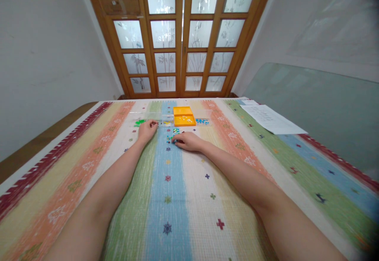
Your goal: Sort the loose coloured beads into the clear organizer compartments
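My left hand (148, 130) is over the clear plastic tray, its thumb and fingertips pinched together beside the green pieces (139, 122). Whatever it may hold is too small to make out. Nearer to me, my right hand (187, 140) rests low on the cloth, fingers closed at a small cluster of green and blue pieces (169, 138). Its fingertips hide part of that cluster. Yellow pieces (167, 123) lie between my left hand and an open orange box (184, 111), which holds small white pieces. Blue pieces (202, 121) sit right of the box.
A striped, patterned cloth (167, 190) covers the table. White printed sheets (271, 118) lie at the right. A pale green rounded panel (314, 111) stands beyond the table's right edge, and wooden doors with glass panes (181, 36) are behind the far edge.
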The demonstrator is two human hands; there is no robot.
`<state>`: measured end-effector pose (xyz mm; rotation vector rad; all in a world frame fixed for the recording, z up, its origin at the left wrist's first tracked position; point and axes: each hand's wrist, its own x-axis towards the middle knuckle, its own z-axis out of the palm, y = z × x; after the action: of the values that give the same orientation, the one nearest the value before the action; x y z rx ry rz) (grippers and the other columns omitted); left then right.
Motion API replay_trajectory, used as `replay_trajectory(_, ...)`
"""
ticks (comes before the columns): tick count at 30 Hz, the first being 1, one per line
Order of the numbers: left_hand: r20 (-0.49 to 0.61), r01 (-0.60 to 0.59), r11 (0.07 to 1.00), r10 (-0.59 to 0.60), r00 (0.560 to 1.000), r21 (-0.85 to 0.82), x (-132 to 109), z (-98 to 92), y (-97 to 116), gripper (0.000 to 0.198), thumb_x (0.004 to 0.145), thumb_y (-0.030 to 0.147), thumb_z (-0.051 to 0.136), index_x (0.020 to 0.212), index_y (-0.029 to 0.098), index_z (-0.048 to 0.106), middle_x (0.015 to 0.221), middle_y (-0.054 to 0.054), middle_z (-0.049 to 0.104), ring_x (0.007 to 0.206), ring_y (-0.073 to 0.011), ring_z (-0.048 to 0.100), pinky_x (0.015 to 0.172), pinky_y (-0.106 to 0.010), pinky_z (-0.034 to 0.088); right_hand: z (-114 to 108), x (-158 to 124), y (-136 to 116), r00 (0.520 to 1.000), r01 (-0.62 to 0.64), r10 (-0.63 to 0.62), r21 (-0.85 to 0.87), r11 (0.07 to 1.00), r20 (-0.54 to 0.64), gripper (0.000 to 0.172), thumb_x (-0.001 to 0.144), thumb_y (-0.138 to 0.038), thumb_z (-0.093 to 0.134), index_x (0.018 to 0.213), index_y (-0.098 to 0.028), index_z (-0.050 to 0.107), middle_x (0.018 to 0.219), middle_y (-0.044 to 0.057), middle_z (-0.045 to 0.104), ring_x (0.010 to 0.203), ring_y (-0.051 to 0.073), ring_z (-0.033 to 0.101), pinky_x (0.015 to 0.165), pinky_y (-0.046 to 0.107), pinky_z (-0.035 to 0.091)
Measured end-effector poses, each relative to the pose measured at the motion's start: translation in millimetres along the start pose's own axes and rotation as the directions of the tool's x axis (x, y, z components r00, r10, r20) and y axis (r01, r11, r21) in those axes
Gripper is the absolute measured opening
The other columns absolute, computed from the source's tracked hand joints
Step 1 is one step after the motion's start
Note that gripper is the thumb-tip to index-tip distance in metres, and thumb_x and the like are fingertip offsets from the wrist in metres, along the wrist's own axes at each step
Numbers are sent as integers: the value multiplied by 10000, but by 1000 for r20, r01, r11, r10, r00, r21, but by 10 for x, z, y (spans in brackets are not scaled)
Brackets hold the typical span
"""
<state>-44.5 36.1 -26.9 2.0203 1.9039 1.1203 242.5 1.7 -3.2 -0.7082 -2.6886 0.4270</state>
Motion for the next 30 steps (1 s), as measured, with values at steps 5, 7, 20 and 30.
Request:
replay_trajectory(5, -56, 60, 998, -58, 997, 37, 7, -28, -9, 216, 890, 356, 588, 933, 217, 749, 739, -28, 677, 731, -209, 607, 654, -290, 362, 27, 6, 50, 1000, -10, 10, 36, 999, -5, 226, 945, -257, 636, 1140, -283, 746, 1034, 25, 776, 903, 204, 688, 805, 285, 453)
replay_trajectory(7, -71, 86, 995, -82, 994, 53, 6, -44, -2, 222, 895, 364, 591, 932, 216, 753, 751, -35, 684, 734, -215, 608, 652, -292, 356, 29, 10, 54, 1000, -17, 17, 53, 998, -8, 223, 944, -252, 637, 1134, -282, 749, 1033, 25, 775, 899, 202, 686, 806, 284, 452)
replay_trajectory(20, -96, 160, 982, -150, 984, 97, -11, -63, 23, 312, 913, 463, 585, 922, 205, 760, 826, -75, 729, 765, -240, 617, 648, -304, 342, 7, 8, 46, 999, -42, 45, 105, 994, -22, 199, 957, -223, 630, 1095, -267, 766, 1029, 18, 782, 908, 194, 692, 826, 283, 451)
replay_trajectory(30, -66, 117, 985, -109, 992, 124, -29, -34, 66, 292, 935, 409, 549, 928, 211, 763, 834, -57, 748, 766, -221, 639, 662, -290, 376, 75, 11, 119, 980, -66, 96, 171, 983, -177, 140, 985, -276, 609, 985, -216, 736, 820, 9, 713, 725, 157, 602, 704, 250, 374)
